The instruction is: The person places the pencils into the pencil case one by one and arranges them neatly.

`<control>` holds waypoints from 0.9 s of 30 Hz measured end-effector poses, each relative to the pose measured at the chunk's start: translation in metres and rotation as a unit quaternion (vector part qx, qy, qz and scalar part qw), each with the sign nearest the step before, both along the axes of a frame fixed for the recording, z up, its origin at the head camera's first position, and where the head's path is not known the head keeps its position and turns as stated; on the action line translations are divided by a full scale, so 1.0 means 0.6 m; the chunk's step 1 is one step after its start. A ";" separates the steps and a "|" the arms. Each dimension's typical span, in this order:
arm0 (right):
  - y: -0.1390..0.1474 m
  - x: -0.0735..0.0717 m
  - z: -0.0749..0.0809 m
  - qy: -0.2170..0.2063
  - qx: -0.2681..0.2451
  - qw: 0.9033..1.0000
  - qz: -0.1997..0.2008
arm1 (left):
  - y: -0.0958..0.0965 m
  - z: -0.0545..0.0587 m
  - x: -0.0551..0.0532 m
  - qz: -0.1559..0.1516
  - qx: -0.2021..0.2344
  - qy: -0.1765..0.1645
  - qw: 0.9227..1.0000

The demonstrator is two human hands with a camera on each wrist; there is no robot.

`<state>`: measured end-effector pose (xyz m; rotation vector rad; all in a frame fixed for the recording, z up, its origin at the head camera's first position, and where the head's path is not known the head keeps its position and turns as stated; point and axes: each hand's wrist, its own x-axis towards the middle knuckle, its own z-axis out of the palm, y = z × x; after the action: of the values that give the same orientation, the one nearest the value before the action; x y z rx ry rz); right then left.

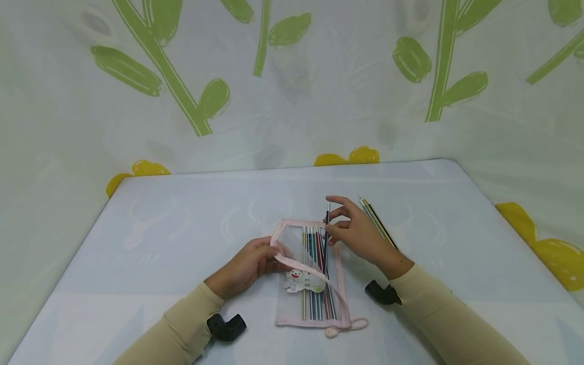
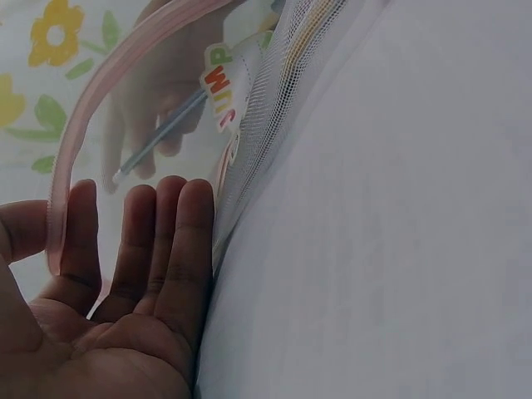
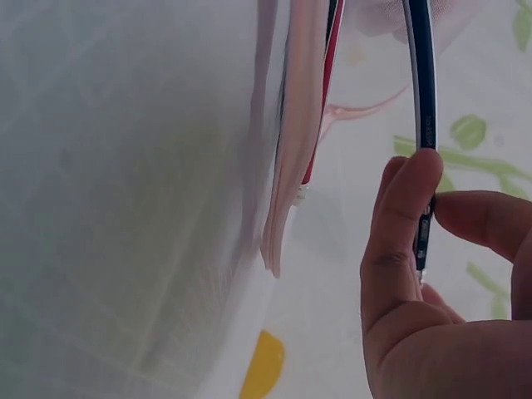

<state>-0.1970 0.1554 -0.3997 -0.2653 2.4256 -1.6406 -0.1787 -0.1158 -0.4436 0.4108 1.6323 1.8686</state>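
Observation:
A see-through mesh pencil pouch (image 1: 287, 310) with pink trim lies on the table, its mouth lifted apart. Thumb and index finger of my left hand (image 1: 248, 266) pinch the pink zip edge (image 2: 79, 133); the other fingers extend upward against the pouch. My right hand (image 1: 358, 230) pinches a dark blue pencil (image 3: 424, 91) near its upper end, holding it almost upright. Its lower part overlaps the pouch opening in the head view. Several pencils (image 1: 313, 248) in different colours lie inside the pouch. A white cartoon label (image 1: 303, 281) shows on the pouch front.
Beside the right forearm, a few more pencils (image 1: 378, 222) lie on the white table (image 1: 182, 218), partly hidden by the wrist. A pink loop (image 1: 358, 324) sticks out at the pouch's near right corner. Black wrist mounts (image 1: 226, 328) sit at both cuffs.

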 end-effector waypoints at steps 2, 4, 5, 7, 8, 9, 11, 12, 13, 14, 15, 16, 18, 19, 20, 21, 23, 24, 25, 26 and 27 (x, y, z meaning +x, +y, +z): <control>-0.001 0.000 0.000 -0.008 0.008 1.000 0.010 | 0.000 0.001 0.001 0.002 0.002 -0.003 1.000; -0.002 0.001 -0.001 -0.019 0.018 1.000 0.017 | 0.000 0.001 0.001 0.000 0.002 -0.003 1.000; -0.003 0.002 -0.001 -0.025 0.022 0.999 0.018 | 0.000 0.001 0.002 -0.001 0.002 -0.003 1.000; -0.003 0.003 -0.002 -0.028 0.025 0.999 0.023 | 0.000 0.001 0.002 -0.002 0.002 -0.002 1.000; -0.003 0.003 -0.003 -0.028 0.023 0.999 0.025 | 0.000 0.001 0.002 -0.001 0.001 -0.001 1.000; -0.003 0.003 -0.003 -0.027 0.022 0.999 0.026 | 0.000 0.001 0.002 -0.002 0.001 0.001 1.000; -0.002 0.002 -0.004 -0.026 0.021 0.999 0.030 | 0.001 0.000 0.001 -0.001 0.002 0.002 1.000; -0.002 0.001 -0.006 -0.027 0.018 0.999 0.034 | 0.001 0.000 0.001 0.000 0.002 0.001 1.000; -0.001 0.000 -0.007 -0.029 0.018 0.999 0.037 | 0.001 0.001 0.001 0.002 0.002 0.000 1.000; -0.001 -0.001 -0.008 -0.032 0.017 0.999 0.040 | 0.001 0.001 0.001 0.002 0.003 -0.001 1.000; -0.001 -0.001 -0.009 -0.035 0.017 0.998 0.043 | 0.001 0.001 0.001 0.002 0.003 -0.001 1.000; -0.001 -0.002 -0.010 -0.037 0.019 0.998 0.046 | 0.001 0.001 0.001 0.002 0.003 -0.002 1.000; -0.001 -0.001 -0.010 -0.037 0.026 0.998 0.049 | 0.001 0.001 0.002 0.001 0.002 -0.003 1.000; -0.001 -0.001 -0.010 -0.036 0.030 0.998 0.049 | 0.001 0.002 0.002 0.001 0.002 -0.002 1.000; -0.001 -0.001 -0.010 -0.036 0.033 0.998 0.048 | 0.001 0.002 0.002 0.001 0.003 -0.001 1.000; -0.001 -0.001 -0.010 -0.035 0.037 0.998 0.047 | 0.001 0.002 0.002 0.000 0.003 0.000 1.000; -0.001 0.000 -0.009 -0.032 0.044 0.997 0.049 | 0.001 0.003 0.002 -0.001 0.003 0.003 1.000; 0.000 0.000 -0.009 -0.031 0.044 0.997 0.052 | 0.001 0.003 0.002 -0.001 0.003 0.004 1.000; 0.000 0.000 -0.010 -0.033 0.046 0.997 0.053 | 0.001 0.004 0.002 -0.002 0.003 0.004 1.000; -0.001 0.000 -0.010 -0.033 0.048 0.997 0.055 | 0.000 0.004 0.001 -0.003 0.002 0.004 1.000; -0.001 0.000 -0.010 -0.033 0.050 0.997 0.058 | 0.000 0.005 0.001 -0.004 0.001 0.004 1.000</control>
<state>-0.1968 0.1550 -0.4059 -0.3234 2.3861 -1.4524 -0.1780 -0.1158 -0.4408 0.4268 1.6319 1.8663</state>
